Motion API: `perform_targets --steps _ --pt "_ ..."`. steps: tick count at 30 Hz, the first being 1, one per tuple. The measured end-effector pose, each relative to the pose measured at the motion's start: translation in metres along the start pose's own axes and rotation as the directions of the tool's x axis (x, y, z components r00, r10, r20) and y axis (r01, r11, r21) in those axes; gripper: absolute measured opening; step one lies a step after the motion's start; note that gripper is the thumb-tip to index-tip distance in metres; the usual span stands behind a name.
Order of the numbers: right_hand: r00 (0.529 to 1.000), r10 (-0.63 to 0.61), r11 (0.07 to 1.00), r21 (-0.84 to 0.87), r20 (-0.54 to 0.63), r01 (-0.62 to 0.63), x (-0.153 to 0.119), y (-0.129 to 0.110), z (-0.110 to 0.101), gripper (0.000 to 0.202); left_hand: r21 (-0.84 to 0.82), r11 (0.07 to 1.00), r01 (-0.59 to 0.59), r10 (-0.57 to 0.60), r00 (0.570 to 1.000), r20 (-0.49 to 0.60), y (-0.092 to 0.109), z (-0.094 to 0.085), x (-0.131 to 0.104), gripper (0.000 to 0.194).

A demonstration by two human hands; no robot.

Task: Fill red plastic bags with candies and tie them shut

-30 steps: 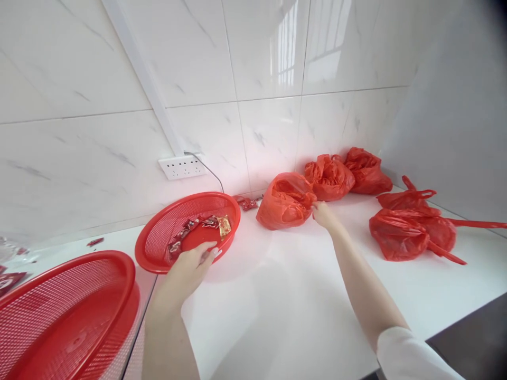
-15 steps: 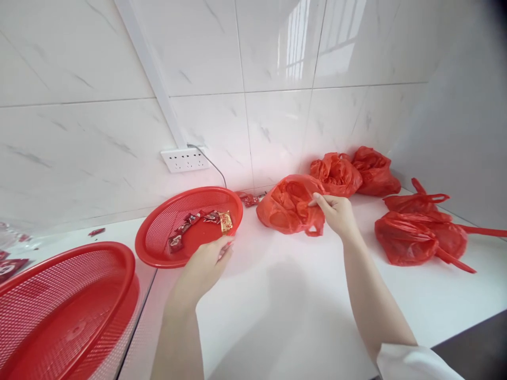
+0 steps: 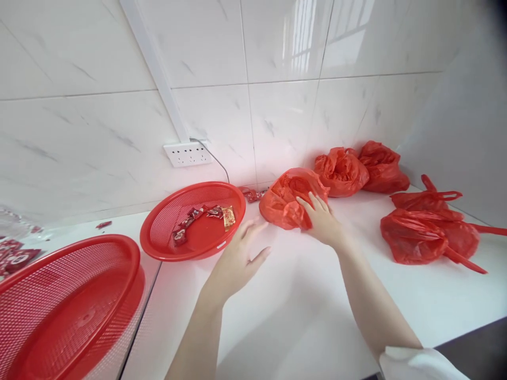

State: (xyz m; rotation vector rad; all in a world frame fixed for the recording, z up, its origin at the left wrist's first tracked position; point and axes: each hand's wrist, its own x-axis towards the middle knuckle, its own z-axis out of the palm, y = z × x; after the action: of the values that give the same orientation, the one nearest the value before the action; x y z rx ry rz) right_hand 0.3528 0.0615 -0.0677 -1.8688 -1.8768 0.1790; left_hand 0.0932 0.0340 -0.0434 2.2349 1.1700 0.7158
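A bunched red plastic bag (image 3: 283, 198) sits on the white counter near the wall. My right hand (image 3: 320, 219) lies with fingers spread against the bag's right side, not gripping it. My left hand (image 3: 237, 261) hovers over the counter, thumb and fingers apart, holding nothing. Just left of it stands a round red mesh basket (image 3: 158, 237). Several dark red wrapped packets (image 3: 180, 236) and one gold packet (image 3: 228, 218) lie inside that basket. What the bag contains is hidden.
A larger red basket (image 3: 122, 248) stands at lower left, with red packets (image 3: 18, 258) behind it. More red bags rest at the back (image 3: 340, 171) and right (image 3: 414, 237). A socket strip (image 3: 187, 154) with a cable is on the tiled wall.
My left hand has moved right, away from the basket's rim, and its fingers have opened. My right hand has let go of the bag's edge and spread its fingers over the bag.
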Motion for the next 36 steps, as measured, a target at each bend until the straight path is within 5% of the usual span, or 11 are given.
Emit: perform_targets --steps 3,6,10,12,16,18,22,26,30,33,36 --pt "0.986 0.119 0.99 0.092 -0.116 -0.109 0.005 0.003 -0.003 0.022 -0.038 0.996 0.081 -0.083 0.996 -0.043 -0.005 -0.004 -0.001 0.054" --pt "0.967 0.044 0.866 0.492 -0.251 0.089 -0.005 -0.01 -0.017 0.02 -0.109 0.988 0.105 -0.115 0.99 -0.083 -0.003 -0.003 -0.001 0.063" --pt "0.966 -0.246 0.587 0.779 -0.084 0.218 -0.024 -0.039 -0.018 0.031 -0.401 0.916 -0.02 0.0 0.999 -0.051 0.006 0.012 0.003 0.061" --pt "0.942 -0.335 0.594 0.78 0.017 0.197 -0.027 -0.049 -0.011 0.034 -0.592 0.806 0.016 -0.031 0.999 -0.015 0.008 0.022 0.006 0.049" --pt "0.923 -0.368 0.64 0.75 0.107 0.168 -0.023 -0.049 -0.003 0.035 -0.808 0.568 0.16 -0.354 0.933 -0.065 0.0 0.026 0.01 0.033" --pt "0.942 -0.313 0.69 0.71 0.118 0.14 -0.017 -0.04 -0.001 0.029 -0.857 0.483 0.181 -0.44 0.896 -0.058 -0.008 0.017 0.011 0.031" --pt "0.99 -0.102 0.883 0.468 0.099 0.045 -0.005 -0.019 0.002 0.024 -0.875 0.438 0.208 -0.416 0.909 0.008 -0.019 -0.007 0.011 0.03" --pt "0.995 0.005 0.955 0.297 -0.104 0.026 -0.01 -0.02 -0.004 0.015 -0.833 0.515 0.203 -0.416 0.909 -0.036 -0.02 -0.013 0.011 0.032" --pt "0.899 -0.267 0.855 0.345 -0.348 0.388 -0.027 -0.045 -0.013 0.027 -0.643 0.725 0.247 -0.324 0.946 -0.001 -0.012 -0.006 0.009 0.029" --pt "0.817 -0.504 0.794 0.221 -0.28 0.566 -0.028 -0.055 -0.009 0.053 -0.485 0.855 0.182 -0.201 0.98 0.013 -0.004 -0.003 0.007 0.027" --pt "0.818 -0.571 0.794 0.204 -0.071 0.572 -0.022 -0.049 0.0 0.035 -0.294 0.943 0.157 -0.18 0.982 -0.051 -0.002 -0.005 0.005 0.026"
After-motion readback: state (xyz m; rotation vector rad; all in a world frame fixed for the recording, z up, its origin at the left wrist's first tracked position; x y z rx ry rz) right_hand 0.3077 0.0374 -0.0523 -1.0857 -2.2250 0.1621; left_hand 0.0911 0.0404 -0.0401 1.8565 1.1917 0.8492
